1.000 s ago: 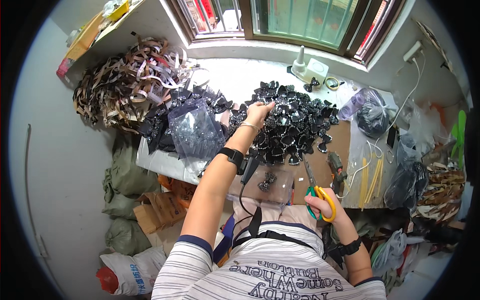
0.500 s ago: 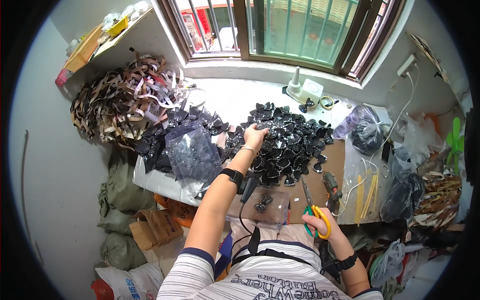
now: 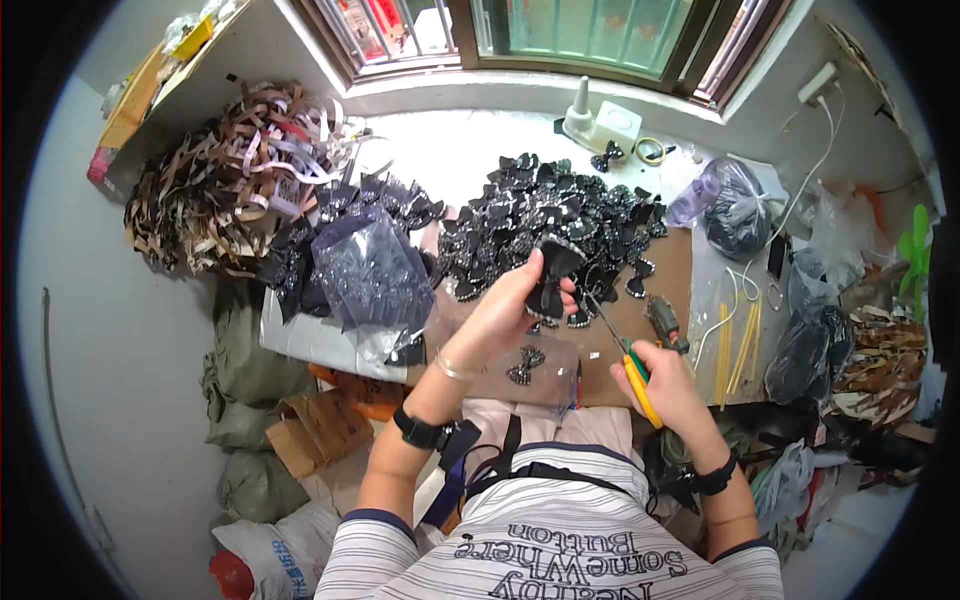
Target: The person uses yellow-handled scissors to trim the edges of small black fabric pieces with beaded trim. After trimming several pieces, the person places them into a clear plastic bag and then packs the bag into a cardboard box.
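Observation:
A black bow with a sparkling edge [image 3: 557,265] is gripped in my left hand [image 3: 515,302], held up in front of the pile. My right hand [image 3: 662,385] closes round the yellow and green handles of a pair of scissors [image 3: 640,385]. The scissor blades point up and left, their tips close to the bow; whether they touch it I cannot tell. Behind both hands spreads a heap of black, glittering bows [image 3: 530,205]. Nearer to me, a single bow [image 3: 525,364] lies on a clear plastic sheet.
Left of the heap sits a clear bag of dark pieces [image 3: 370,275], beside a tangle of brown and cream ribbon strips [image 3: 225,185]. A glue gun [image 3: 662,318] and yellow sticks [image 3: 740,350] lie to the right. Farther back are a white bottle [image 3: 615,125] and a tape roll [image 3: 650,151].
My left hand has come back from the heap toward me with a bow in it. The scissors in my right hand have moved up and closer to it. The view has shifted slightly.

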A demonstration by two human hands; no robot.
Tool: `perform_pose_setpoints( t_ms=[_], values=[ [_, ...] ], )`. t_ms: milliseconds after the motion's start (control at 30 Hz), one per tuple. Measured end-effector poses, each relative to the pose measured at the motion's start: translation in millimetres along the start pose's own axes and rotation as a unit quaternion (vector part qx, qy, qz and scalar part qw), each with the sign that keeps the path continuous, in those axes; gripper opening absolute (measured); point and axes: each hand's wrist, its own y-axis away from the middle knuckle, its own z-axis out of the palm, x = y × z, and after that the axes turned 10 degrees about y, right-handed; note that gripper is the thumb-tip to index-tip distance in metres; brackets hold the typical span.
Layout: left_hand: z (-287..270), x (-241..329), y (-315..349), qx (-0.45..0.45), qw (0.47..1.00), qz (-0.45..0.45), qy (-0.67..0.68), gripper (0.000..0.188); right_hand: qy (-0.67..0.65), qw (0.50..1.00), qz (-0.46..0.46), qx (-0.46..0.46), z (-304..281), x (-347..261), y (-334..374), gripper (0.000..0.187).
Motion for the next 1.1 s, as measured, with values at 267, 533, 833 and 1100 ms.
perform_pose_setpoints(
  t_ms=[267,533,833,1100],
  values=[
    [22.5,-15.4,63.5,0.015,0.978,0.154,-0.136,0.046,0.179,0.979,-0.1,0.015,-27.1,-31.7,-3.2,0.024],
    [18.4,-21.1,81.3,0.019,0.979,0.144,-0.141,0.051,0.222,0.956,-0.19,0.021,-41.9,-37.7,-3.9,0.022],
    [28.4,-7.8,97.9,0.012,0.996,0.053,-0.075,0.054,0.224,0.94,-0.251,0.049,-44.0,-39.1,-4.0,0.022],
    [28.6,-7.9,103.6,-0.012,0.992,0.026,-0.124,0.053,0.196,0.951,-0.238,-0.002,-38.9,-39.5,5.1,0.023]
  ],
)
